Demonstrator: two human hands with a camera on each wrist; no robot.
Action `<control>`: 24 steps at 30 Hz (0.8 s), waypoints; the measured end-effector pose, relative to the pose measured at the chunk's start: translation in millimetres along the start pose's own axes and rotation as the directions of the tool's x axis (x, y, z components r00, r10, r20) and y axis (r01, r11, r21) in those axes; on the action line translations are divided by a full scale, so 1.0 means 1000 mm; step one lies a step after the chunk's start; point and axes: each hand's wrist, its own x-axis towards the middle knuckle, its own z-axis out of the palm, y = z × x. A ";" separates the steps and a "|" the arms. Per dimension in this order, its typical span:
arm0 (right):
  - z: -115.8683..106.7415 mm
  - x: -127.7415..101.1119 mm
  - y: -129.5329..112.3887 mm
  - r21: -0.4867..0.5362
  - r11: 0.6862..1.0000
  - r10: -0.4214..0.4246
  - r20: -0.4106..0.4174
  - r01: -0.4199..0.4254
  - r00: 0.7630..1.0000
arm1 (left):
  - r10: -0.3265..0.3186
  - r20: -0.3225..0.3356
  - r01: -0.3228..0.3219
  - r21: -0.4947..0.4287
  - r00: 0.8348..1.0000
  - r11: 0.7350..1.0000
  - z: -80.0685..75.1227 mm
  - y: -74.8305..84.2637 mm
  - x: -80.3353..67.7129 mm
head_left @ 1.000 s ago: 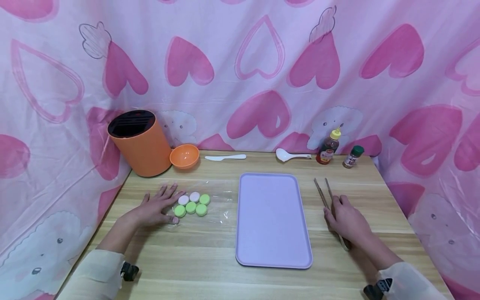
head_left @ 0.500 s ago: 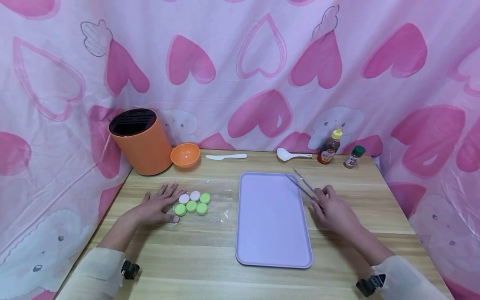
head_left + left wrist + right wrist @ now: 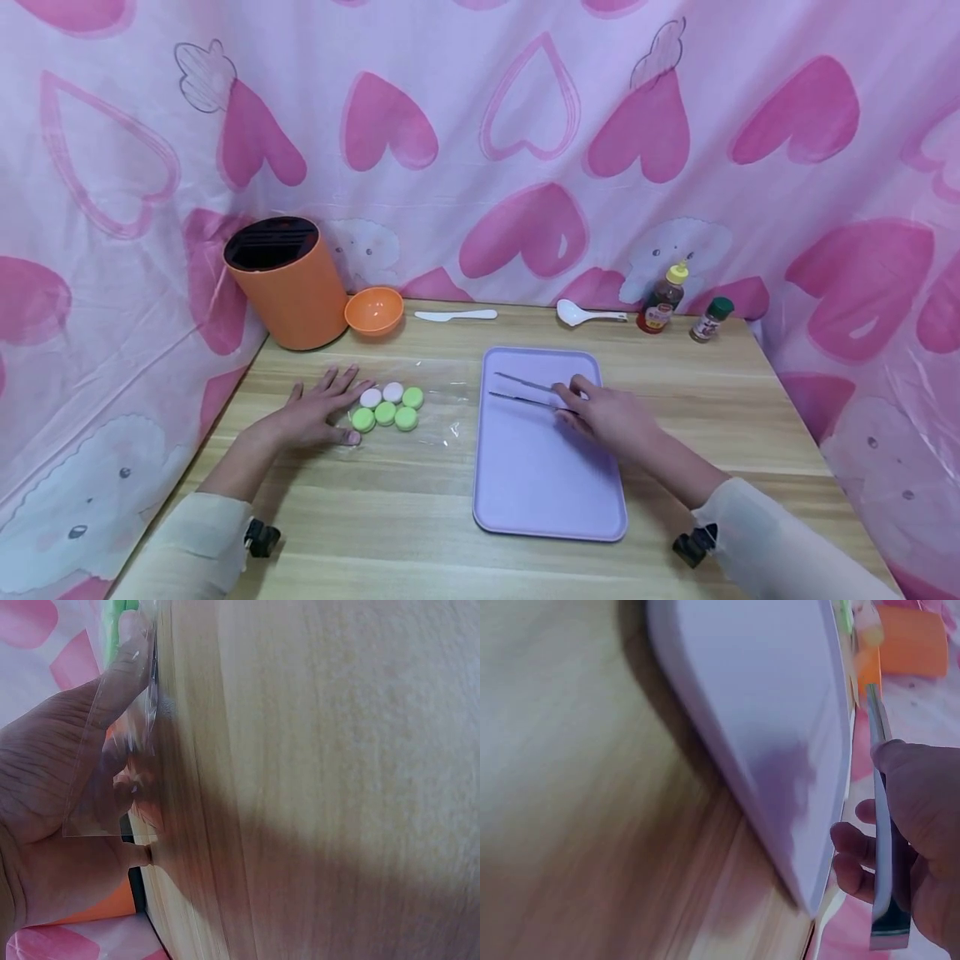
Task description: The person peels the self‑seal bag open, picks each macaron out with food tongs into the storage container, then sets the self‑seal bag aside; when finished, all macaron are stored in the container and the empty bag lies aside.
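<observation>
My left hand (image 3: pixel 307 417) rests with spread fingers on the left end of a clear plastic wrapper (image 3: pixel 448 396). Several green macarons (image 3: pixel 385 413) and two pale pink ones (image 3: pixel 393 392) lie on it, just right of the fingertips. In the left wrist view, the wrapper (image 3: pixel 86 814) overlaps the palm and thumb. My right hand (image 3: pixel 611 421) grips metal tongs (image 3: pixel 528 402) over the upper part of a purple tray (image 3: pixel 543 492). The two tong arms are apart, with nothing between them, and point left towards the macarons. The right wrist view shows the tongs (image 3: pixel 883 840) from the side, above the tray.
Along the back stand an orange knife block (image 3: pixel 292 296), an orange bowl (image 3: pixel 375 312), a white knife (image 3: pixel 456 315), a white spoon (image 3: pixel 573 313), a yellow-capped syrup bottle (image 3: pixel 662 304) and a green-capped spice jar (image 3: pixel 711 321). A pink heart-print curtain (image 3: pixel 457 200) hangs behind the table.
My right hand has lifted the tongs from the table's right side and carried them left over the tray, turning their tips leftward. The left hand stays in place.
</observation>
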 end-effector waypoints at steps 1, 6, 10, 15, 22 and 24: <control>0.001 0.004 -0.003 -0.009 1.000 -0.025 -0.003 0.025 1.000 | -0.002 0.002 0.002 -0.004 1.000 1.000 0.000 0.000 0.000; 0.009 0.023 -0.016 -0.024 0.994 -0.106 -0.015 0.106 0.994 | -0.010 0.007 0.010 -0.009 1.000 1.000 0.000 0.000 0.000; 0.013 0.037 -0.027 -0.015 0.989 -0.146 -0.023 0.146 0.989 | -0.009 0.005 0.009 -0.007 1.000 1.000 -0.001 0.000 0.001; 0.018 0.054 -0.038 0.005 0.986 -0.166 -0.006 0.166 0.986 | -0.005 0.002 0.005 0.004 1.000 1.000 -0.001 -0.002 0.002; 0.025 0.072 -0.051 0.050 0.986 -0.161 0.027 0.159 0.987 | 0.011 -0.002 -0.011 -0.002 1.000 1.000 0.000 -0.002 0.001; 0.027 0.076 -0.054 0.054 0.985 -0.164 0.023 0.162 0.986 | 0.010 -0.004 -0.010 -0.001 1.000 1.000 0.000 -0.002 0.000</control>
